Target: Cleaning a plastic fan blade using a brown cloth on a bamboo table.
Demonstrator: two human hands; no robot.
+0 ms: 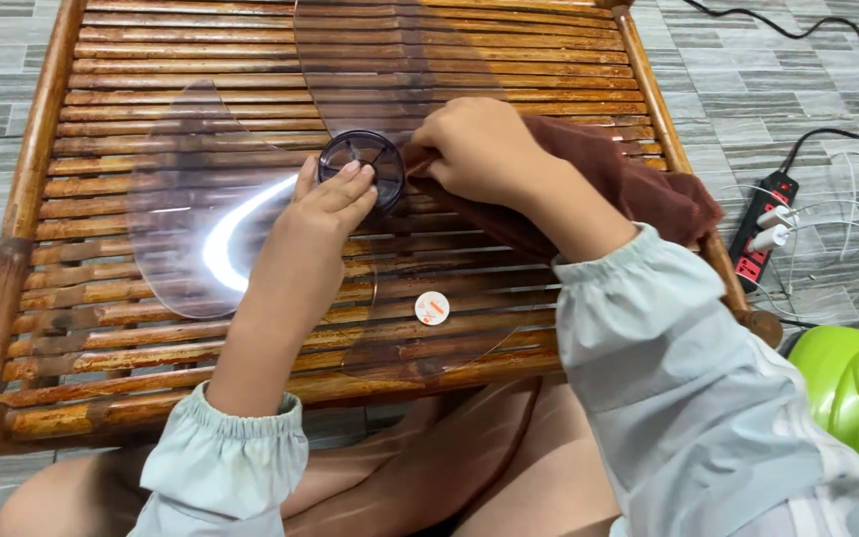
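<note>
bamboo bench (91, 214); hands (335, 199) wiping fan blade (201, 189)

top fan blade (390, 50) cut by frame edge, green object (852, 398) cropped at right

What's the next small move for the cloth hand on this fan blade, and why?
Probably slide the brown cloth outward from the dark hub along the nearest clear blade. The right hand has the cloth bunched right beside the hub, while the left hand pins the clear fan blade flat on the bamboo slat table, so the blades are steadied for a wipe.
</note>
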